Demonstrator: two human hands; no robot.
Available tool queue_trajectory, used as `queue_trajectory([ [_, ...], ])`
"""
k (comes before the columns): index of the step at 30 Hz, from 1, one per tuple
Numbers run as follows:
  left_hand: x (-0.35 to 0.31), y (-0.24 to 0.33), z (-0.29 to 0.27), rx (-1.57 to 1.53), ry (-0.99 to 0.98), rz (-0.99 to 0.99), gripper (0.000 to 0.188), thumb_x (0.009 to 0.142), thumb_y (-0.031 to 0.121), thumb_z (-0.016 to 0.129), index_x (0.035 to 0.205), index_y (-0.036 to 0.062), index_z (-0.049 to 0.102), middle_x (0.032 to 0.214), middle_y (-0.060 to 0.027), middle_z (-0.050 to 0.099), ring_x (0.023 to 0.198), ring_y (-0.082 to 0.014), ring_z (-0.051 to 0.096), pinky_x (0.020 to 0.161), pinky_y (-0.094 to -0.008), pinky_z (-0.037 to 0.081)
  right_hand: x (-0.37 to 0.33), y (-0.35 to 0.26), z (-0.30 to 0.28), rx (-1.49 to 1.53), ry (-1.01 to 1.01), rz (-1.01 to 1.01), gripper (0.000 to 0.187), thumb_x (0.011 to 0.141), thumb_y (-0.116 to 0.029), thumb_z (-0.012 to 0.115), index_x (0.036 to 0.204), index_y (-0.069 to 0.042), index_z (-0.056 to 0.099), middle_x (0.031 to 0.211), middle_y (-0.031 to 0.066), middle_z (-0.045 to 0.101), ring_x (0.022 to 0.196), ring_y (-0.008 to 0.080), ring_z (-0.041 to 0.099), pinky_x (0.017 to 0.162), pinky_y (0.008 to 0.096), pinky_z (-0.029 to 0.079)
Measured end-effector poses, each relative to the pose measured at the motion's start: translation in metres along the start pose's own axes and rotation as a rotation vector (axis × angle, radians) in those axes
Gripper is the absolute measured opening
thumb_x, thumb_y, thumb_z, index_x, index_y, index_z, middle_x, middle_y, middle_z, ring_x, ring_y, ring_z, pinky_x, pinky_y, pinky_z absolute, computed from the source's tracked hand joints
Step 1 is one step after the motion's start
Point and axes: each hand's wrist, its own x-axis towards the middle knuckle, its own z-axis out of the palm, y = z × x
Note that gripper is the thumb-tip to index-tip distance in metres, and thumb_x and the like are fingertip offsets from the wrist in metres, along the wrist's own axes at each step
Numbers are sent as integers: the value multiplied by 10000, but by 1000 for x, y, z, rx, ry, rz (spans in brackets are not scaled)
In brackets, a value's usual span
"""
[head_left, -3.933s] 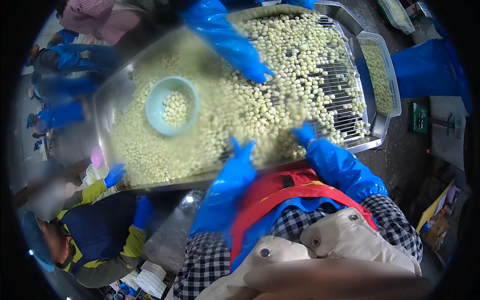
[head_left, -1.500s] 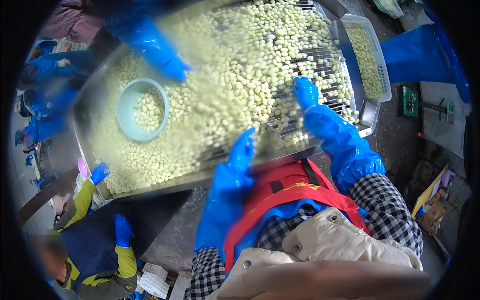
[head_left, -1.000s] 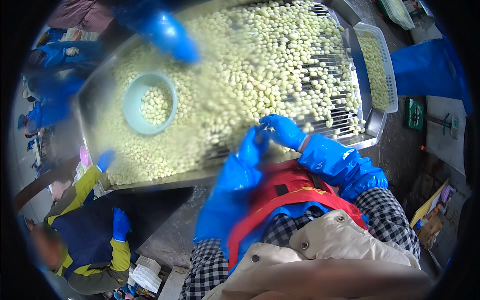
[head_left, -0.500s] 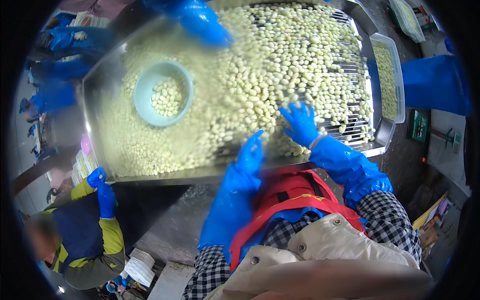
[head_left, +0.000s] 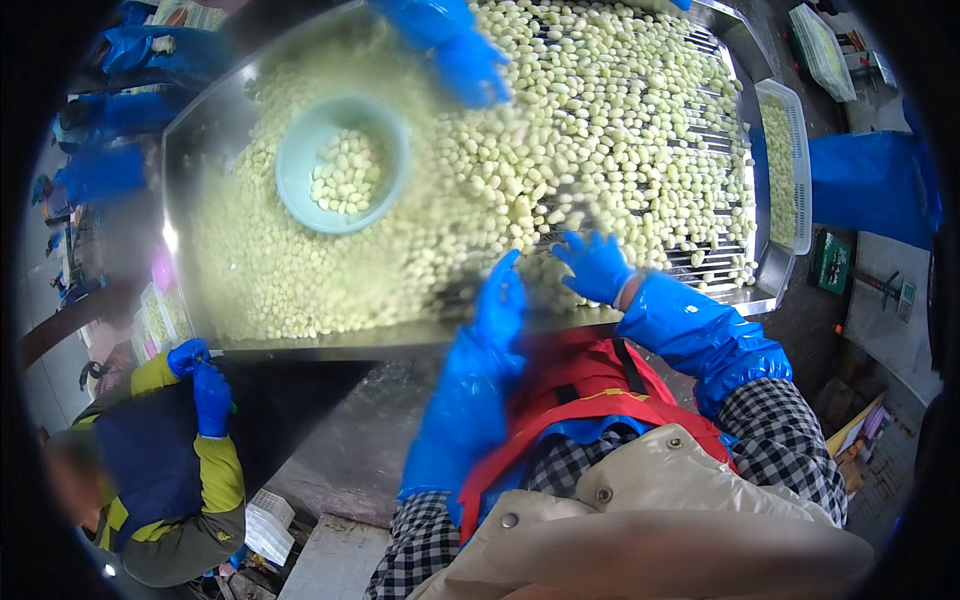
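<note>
Right grip (head_left: 597,270) farther from left grip (head_left: 499,300) than a second ago
Right splayed, released; left, cannot tell; pale pieces (head_left: 620,150) ahead.

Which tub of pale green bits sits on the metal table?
The round, pale blue bowl, surrounded by green pieces; the white basket is beyond the right end of the table.

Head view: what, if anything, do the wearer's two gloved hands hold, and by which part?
No held thing shows: the right hand is spread near the pale oval pieces; whether the left hand hides one cannot be told.
</note>
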Motion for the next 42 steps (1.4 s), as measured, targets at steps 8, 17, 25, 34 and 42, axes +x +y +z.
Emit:
queue_trajectory([
  [8,5,2,-10,-121,98,-155,474,981,142,481,1446,108,396,783,79,454,564,-12,373,450,-142,305,124,41,-48,-184,725,-312,594,828,-359,663,1383,-297,463,1458,63,402,1390,342,290,1104,648,181],
  [17,16,-12,-35,-274,22,-97,447,970,100,479,1416,100,465,800,70,438,587,-37,325,469,-184,223,6,62,25,60,463,-21,757,838,-532,635,1487,-298,322,1538,108,285,1431,440,164,1081,713,143],
  [25,19,-7,-33,-319,24,-163,467,988,87,440,1452,89,394,788,68,444,567,-13,354,447,-146,263,-39,108,50,-50,450,124,814,776,-457,704,1481,-285,336,1540,90,287,1425,404,197,1061,719,142],
  [34,22,-8,-40,-293,-30,-178,501,976,50,432,1471,71,353,787,59,428,587,-24,344,464,-151,273,4,39,78,-111,439,-572,632,840,-438,644,1414,-262,444,1524,74,334,1435,344,235,1117,666,136],
  [42,23,-11,-44,-293,-53,-169,506,972,46,436,1470,66,353,792,60,420,596,-29,341,471,-156,276,52,109,-15,790,668,75,346,878,-154,584,1223,-130,603,1204,100,621,1013,302,634,798,392,533],
])
